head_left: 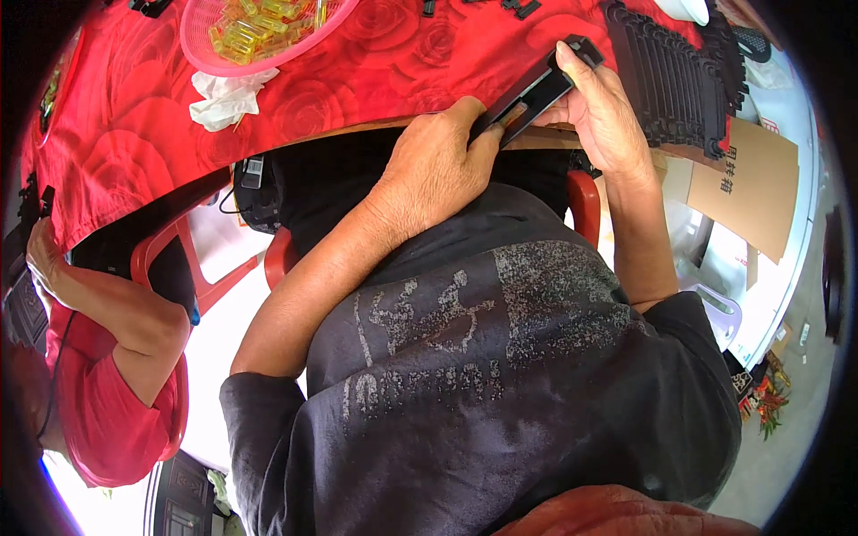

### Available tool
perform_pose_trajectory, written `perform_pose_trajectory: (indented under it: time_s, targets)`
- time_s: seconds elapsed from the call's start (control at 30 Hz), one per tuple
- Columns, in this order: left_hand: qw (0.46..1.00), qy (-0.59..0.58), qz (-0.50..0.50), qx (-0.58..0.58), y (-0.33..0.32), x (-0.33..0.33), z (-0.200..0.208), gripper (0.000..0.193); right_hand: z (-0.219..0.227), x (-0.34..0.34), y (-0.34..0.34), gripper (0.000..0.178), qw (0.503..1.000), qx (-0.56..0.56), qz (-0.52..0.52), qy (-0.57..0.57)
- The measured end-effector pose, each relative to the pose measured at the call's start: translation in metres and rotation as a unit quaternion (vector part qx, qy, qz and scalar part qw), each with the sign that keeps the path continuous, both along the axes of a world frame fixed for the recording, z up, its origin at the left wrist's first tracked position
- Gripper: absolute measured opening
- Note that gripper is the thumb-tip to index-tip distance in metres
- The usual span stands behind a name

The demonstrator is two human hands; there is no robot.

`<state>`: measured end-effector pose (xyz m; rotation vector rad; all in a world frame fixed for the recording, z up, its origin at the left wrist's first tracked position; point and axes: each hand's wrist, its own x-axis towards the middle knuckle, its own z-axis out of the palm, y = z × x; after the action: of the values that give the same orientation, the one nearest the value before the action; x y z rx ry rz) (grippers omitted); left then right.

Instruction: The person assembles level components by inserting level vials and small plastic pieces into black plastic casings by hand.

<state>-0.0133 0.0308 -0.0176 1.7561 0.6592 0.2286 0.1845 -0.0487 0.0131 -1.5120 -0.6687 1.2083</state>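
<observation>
Both hands grip a long black plastic strip point(536, 89) at the bench point(357, 80) edge: left hand point(438, 170) fingers clenched low, right hand point(599, 112) grasping its top (apparently mid-fitting); steady alignment seems needed next.

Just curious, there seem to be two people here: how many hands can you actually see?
3. The left hand and right hand grip a black bar at the table edge; a co-worker's hand is at far left. Their other hand is hidden.
</observation>
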Motion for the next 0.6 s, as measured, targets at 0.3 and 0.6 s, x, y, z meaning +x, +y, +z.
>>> perform_pose_trajectory:
  time_s: [0.3, 0.6]
  targets:
    - [0.999, 0.021, -0.024, 0.040, -0.005, 0.001, 0.008, 0.022, 0.002, -0.003, -0.016, 0.040, 1.000, 0.007, -0.024, 0.004]
    - [0.997, -0.063, -0.004, -0.033, -0.018, 0.003, 0.012, 0.037, -0.003, -0.006, -0.034, 0.039, 0.995, 0.025, -0.085, 0.044]
